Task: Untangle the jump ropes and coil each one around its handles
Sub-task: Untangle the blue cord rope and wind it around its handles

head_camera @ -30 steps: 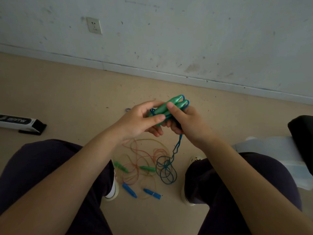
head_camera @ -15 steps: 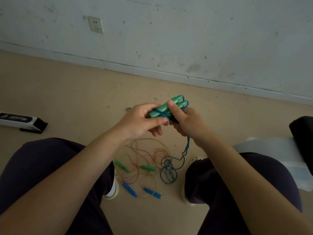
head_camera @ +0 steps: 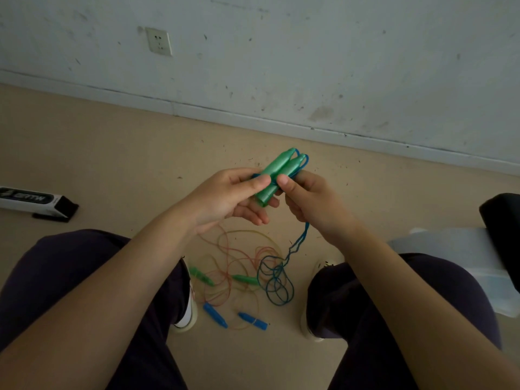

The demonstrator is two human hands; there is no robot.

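Note:
Two green handles are held side by side above the floor, with a blue rope looped around them. My left hand grips the handles from the left, thumb on top. My right hand pinches the blue rope against the handles from the right. The rope hangs down from my right hand to a loose blue coil on the floor. Below lie tangled orange and yellow ropes, two small green handles and two blue handles.
My knees in dark trousers frame the pile, with white shoes at either side. A black and white box lies on the floor at left. A white wall with a socket stands ahead. A pale sheet lies at right.
My right hand has carried the blue rope around the green handles and its thumb has come back beside my left thumb. The floor coil has shifted slightly.

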